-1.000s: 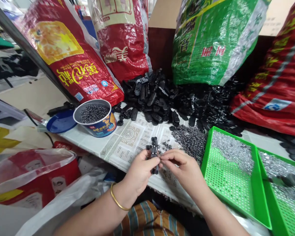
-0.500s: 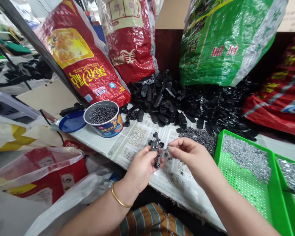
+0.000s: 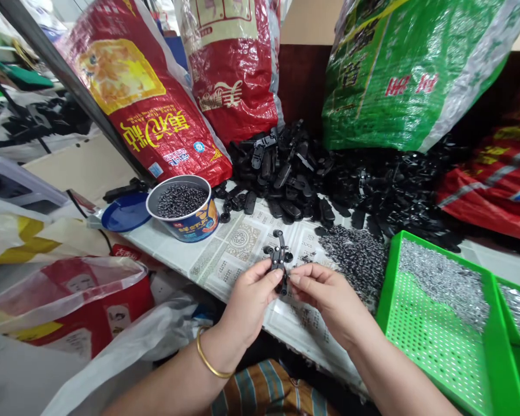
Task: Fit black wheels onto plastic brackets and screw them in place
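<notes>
My left hand is closed around a black plastic assembly with several arms and small wheels, thumb on top, just above the near part of the table. Close against its right side is my right hand, thumb and fingers pinched together at the lower arm. Whatever sits in that pinch is too small or hidden to make out. A heap of tiny black-and-silver pieces lies beyond my right hand. Longer black plastic parts are piled farther back.
A tub of small dark pieces stands at left beside a blue lid. At right, a green perforated tray holds small shiny metal pieces. Behind the piles stand red sacks and a green sack.
My right hand has moved down and left, from just off the assembly to right against it. The assembly stays in my left hand. The camera view has shifted slightly.
</notes>
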The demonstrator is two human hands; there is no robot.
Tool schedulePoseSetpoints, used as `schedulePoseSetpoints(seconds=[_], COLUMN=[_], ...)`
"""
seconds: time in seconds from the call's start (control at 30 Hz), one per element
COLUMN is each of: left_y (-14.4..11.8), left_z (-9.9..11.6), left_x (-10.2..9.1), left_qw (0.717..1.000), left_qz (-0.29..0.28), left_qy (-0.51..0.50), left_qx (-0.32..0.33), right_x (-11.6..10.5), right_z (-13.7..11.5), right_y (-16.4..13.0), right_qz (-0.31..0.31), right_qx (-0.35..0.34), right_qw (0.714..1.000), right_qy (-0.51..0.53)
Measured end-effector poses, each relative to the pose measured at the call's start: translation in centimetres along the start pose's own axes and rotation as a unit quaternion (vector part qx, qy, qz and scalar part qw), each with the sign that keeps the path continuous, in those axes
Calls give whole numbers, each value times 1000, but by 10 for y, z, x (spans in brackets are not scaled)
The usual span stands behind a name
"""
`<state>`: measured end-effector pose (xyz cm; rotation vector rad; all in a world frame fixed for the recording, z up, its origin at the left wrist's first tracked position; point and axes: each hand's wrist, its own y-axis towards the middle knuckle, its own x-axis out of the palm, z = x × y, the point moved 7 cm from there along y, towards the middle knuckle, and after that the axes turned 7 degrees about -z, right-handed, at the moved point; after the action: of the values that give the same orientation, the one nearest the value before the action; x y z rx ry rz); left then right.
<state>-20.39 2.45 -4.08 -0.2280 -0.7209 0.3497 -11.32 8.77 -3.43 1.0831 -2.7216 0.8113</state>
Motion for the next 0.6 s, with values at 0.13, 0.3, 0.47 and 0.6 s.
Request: schedulePoseSetpoints(seconds=[0.13, 0.3, 0.47, 0.6], left_y=[-1, -1, -1, 0], left_z=[-3, -5, -4, -4], left_x=[-1, -3, 0, 0], left_qw=[1000, 999, 1000, 1000], left_qz=[6, 12, 15, 18], left_qy=[6, 34, 21, 19], left_qx=[-4, -7, 1, 0], right_x=[-5, -7, -6, -7], right_z=[5, 10, 12, 14], right_y=[0, -1, -2, -3], right_qz=[11, 4, -6, 2], right_qx=[7, 20, 37, 42], right_qw=[999, 998, 995, 994], right_qy=[30, 61, 89, 98])
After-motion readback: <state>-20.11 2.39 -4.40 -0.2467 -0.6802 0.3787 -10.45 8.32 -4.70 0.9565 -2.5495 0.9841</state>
